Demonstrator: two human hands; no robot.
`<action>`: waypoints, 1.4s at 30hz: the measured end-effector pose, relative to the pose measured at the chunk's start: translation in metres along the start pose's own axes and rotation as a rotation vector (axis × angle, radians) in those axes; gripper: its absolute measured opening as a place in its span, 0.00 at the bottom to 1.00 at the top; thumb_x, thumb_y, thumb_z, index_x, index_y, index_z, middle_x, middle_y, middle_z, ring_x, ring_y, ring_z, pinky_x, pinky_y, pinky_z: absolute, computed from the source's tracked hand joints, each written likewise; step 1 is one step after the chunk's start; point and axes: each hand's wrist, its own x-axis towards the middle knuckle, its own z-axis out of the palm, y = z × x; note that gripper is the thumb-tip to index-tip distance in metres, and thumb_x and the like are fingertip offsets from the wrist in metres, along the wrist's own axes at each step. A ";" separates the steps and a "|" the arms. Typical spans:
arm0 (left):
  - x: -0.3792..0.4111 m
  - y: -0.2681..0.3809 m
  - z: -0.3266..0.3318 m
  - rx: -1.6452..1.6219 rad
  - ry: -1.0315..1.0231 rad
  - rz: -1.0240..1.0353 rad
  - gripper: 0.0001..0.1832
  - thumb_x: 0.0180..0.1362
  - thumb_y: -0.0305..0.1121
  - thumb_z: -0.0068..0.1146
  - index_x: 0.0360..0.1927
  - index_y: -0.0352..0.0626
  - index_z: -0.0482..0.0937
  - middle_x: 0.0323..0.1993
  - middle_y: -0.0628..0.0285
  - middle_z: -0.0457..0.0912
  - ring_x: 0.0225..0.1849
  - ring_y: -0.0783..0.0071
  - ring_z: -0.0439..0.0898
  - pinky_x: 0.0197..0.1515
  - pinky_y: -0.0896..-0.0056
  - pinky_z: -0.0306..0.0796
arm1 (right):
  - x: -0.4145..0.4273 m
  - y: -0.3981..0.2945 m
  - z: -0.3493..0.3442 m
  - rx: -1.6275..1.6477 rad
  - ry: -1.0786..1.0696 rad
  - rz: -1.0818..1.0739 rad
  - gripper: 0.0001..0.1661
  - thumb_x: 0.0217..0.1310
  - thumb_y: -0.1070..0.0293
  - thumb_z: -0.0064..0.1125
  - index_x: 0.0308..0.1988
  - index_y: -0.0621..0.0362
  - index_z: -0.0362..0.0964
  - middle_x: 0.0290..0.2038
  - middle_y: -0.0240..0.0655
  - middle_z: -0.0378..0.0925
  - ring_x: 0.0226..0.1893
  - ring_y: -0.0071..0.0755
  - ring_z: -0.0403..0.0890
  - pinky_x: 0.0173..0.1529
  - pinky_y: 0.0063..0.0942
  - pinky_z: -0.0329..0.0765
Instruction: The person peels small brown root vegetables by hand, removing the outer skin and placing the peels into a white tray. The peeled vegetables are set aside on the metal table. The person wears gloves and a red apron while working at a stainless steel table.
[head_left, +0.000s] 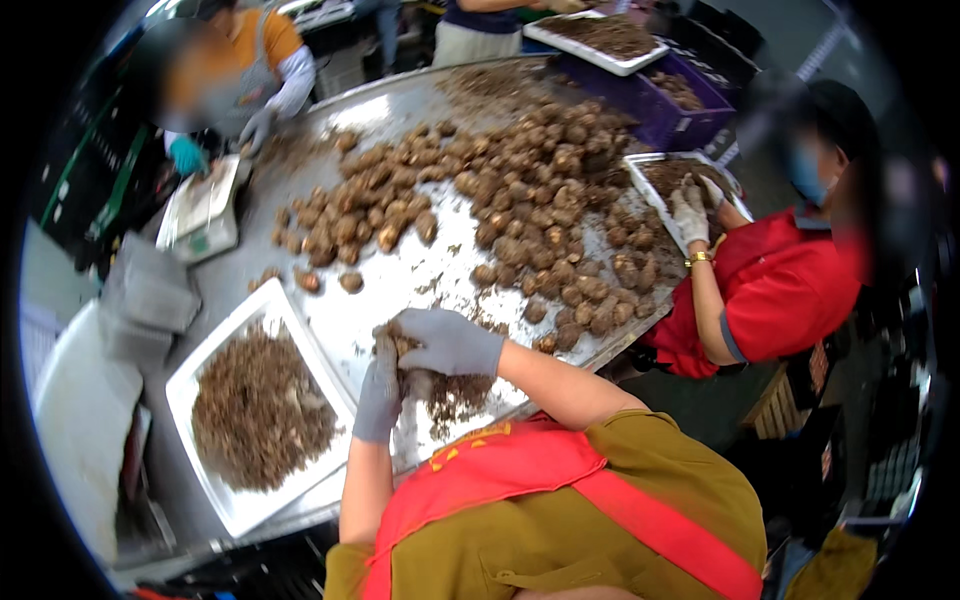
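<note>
Both my hands wear grey gloves and come together above the near part of a metal table. Between them is a brown, rough-skinned tuber, likely a taro corm, mostly hidden by the fingers. My left hand grips it from the near left side. From the right, my right hand closes over it. Loose brown peelings lie on the metal under my right wrist. Beyond my hands spreads a large heap of similar tubers, with a few single ones at its near left edge.
A white foam tray of brown fibrous scraps stands left of my hands. Farther left are a scale and grey plastic containers. A co-worker in red handles another tray at right. A purple crate stands behind.
</note>
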 end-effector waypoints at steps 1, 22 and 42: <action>0.012 0.007 0.008 0.082 0.018 -0.007 0.34 0.70 0.62 0.34 0.38 0.40 0.80 0.21 0.62 0.78 0.18 0.75 0.76 0.23 0.75 0.69 | 0.001 0.008 -0.012 0.030 0.018 0.004 0.24 0.53 0.53 0.62 0.44 0.59 0.73 0.41 0.47 0.76 0.43 0.54 0.78 0.48 0.40 0.75; 0.119 0.013 -0.031 1.138 0.147 0.704 0.13 0.62 0.39 0.52 0.39 0.42 0.83 0.39 0.50 0.83 0.42 0.49 0.80 0.47 0.56 0.72 | -0.116 0.096 -0.049 0.895 0.257 0.551 0.27 0.67 0.60 0.56 0.60 0.66 0.67 0.41 0.39 0.79 0.38 0.28 0.82 0.42 0.28 0.83; 0.084 -0.008 -0.060 1.162 0.285 0.586 0.27 0.56 0.40 0.59 0.59 0.41 0.73 0.59 0.49 0.73 0.63 0.52 0.69 0.65 0.55 0.64 | 0.081 0.089 -0.066 0.475 0.485 0.338 0.41 0.64 0.58 0.59 0.68 0.66 0.54 0.66 0.46 0.64 0.63 0.42 0.70 0.67 0.36 0.67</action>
